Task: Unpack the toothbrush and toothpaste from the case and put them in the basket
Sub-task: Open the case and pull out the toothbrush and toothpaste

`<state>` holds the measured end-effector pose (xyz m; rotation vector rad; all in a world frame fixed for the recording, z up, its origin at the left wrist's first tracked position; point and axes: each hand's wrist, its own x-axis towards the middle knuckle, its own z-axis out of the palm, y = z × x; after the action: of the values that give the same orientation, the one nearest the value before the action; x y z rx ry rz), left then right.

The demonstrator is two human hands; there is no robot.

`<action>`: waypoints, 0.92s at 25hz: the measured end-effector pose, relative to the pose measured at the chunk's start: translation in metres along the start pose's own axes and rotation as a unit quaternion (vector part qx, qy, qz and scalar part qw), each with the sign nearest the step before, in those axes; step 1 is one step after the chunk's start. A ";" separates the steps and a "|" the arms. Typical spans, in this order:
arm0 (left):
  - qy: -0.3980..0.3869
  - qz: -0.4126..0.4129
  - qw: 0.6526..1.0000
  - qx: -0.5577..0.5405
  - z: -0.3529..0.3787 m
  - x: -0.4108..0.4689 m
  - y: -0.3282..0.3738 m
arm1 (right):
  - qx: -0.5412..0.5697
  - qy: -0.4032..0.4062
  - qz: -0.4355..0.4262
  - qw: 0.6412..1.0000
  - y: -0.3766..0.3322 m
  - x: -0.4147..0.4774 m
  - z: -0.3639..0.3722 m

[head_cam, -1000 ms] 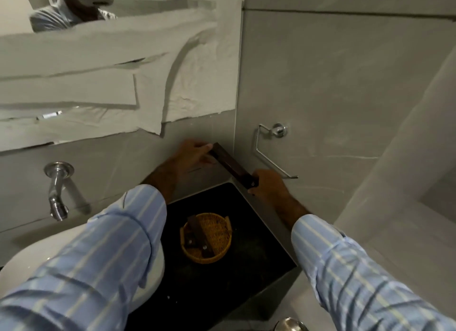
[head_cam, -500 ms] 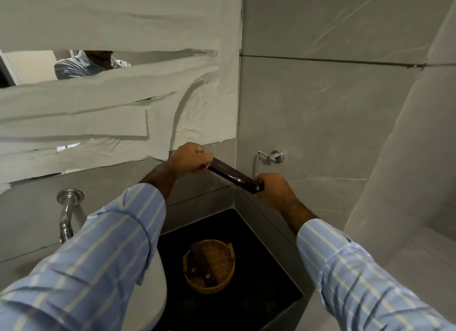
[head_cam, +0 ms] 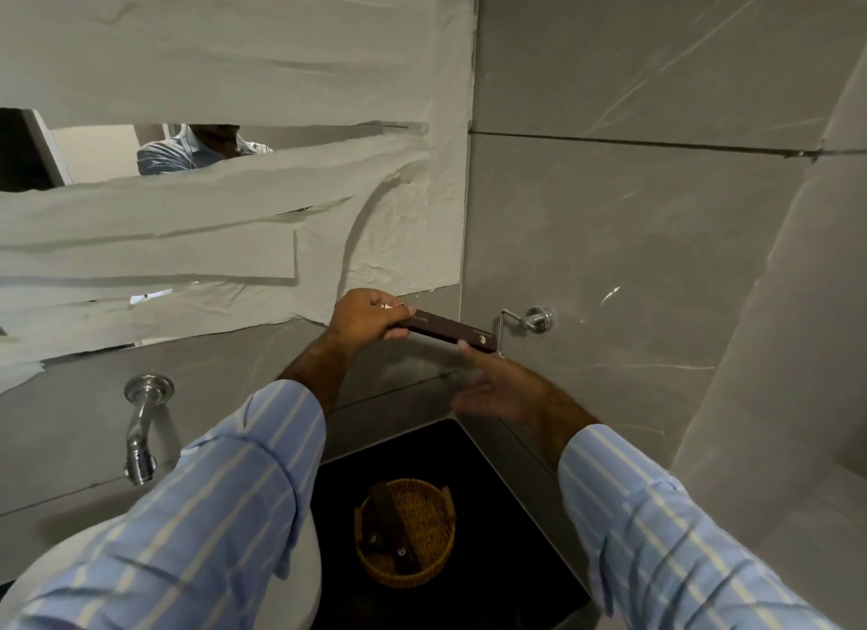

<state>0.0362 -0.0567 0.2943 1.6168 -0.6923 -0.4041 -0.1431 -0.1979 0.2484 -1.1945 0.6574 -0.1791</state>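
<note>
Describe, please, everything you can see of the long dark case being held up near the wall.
The case is a long, slim, dark brown box, seemingly cardboard, with faint printing and a small pale emblem near its right end. It is held roughly level, tilting down to the right, in front of the grey tiled wall, high above the basket. The left hand grips its left end, where something pale shows at the fingertips. The right hand is open just below its right end; contact there is unclear.

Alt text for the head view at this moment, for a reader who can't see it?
The left hand holds a slim dark case up near a tiled wall corner; the right hand is open beneath its far end. Below, a wicker basket on a black counter holds dark boxes.
</note>
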 end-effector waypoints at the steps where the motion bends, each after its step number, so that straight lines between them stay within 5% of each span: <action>1: -0.008 -0.009 1.000 -0.020 0.001 -0.003 -0.002 | 0.095 -0.024 0.003 0.995 -0.001 0.005 0.008; 5: -0.053 -0.053 0.985 -0.158 -0.001 -0.013 -0.012 | 0.274 -0.042 -0.054 0.959 -0.015 0.020 0.035; 9: -0.072 -0.068 0.962 -0.254 -0.013 -0.015 -0.019 | 0.283 -0.033 -0.071 0.956 -0.023 0.024 0.039; 14: 0.097 0.035 0.993 0.062 -0.011 -0.013 -0.032 | 0.249 -0.049 -0.083 0.964 -0.026 0.027 0.046; 16: 0.114 0.059 0.989 0.076 -0.009 -0.011 -0.033 | 0.235 -0.040 -0.092 0.967 -0.030 0.027 0.044; 19: 0.080 -0.045 0.984 -0.154 -0.002 -0.012 -0.033 | 0.180 -0.015 -0.129 0.975 -0.039 0.027 0.042; 23: 0.070 -0.136 0.917 -0.368 0.012 -0.012 -0.033 | 0.027 0.038 -0.214 0.976 -0.055 0.023 0.052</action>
<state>0.0266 -0.0567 0.2585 0.9994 -0.1536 -0.6526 -0.0841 -0.1874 0.3003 -1.2707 0.4496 -0.6026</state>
